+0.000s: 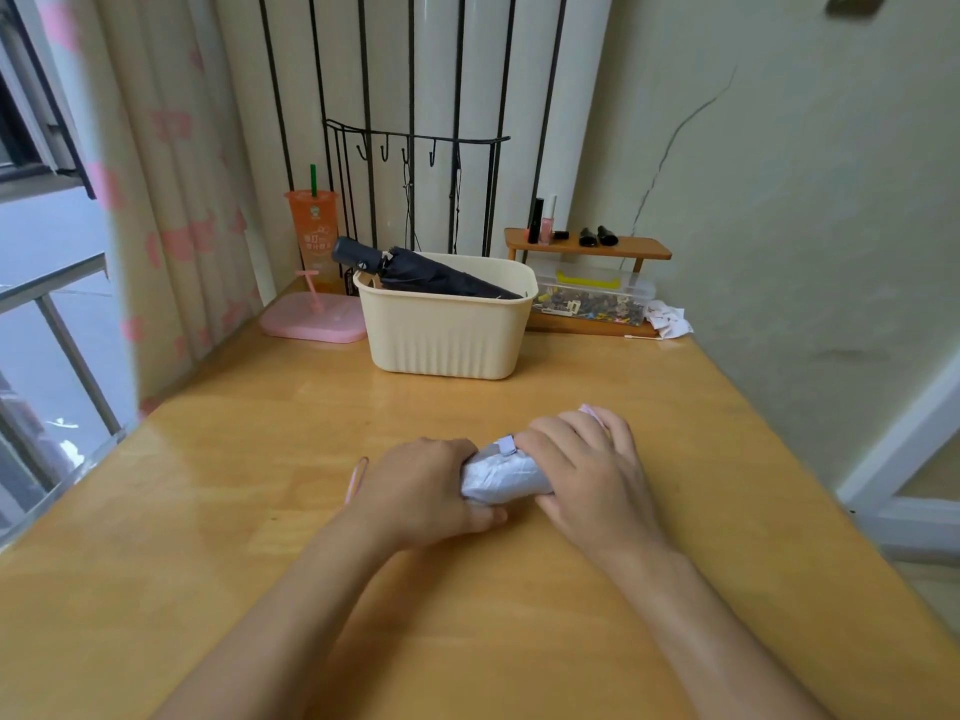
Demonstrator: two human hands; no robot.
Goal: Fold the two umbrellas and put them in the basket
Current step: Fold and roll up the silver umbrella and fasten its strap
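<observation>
A folded black umbrella (431,275) lies slanted in the cream ribbed basket (447,337) at the back of the wooden table, its handle sticking out over the left rim. A small silvery-grey umbrella (498,475) lies rolled on the table in front of me. My left hand (421,485) grips its left end, and my right hand (582,470) wraps over its right part. A pale strap tab shows between my hands. A pink wrist loop (357,478) sticks out left of my left hand.
The table (260,459) carries a pink tray (311,319) and an orange cup (314,236) at the back left. A clear box of small parts (597,298) under a little wooden shelf (587,246) stands right of the basket. The wall runs along the right.
</observation>
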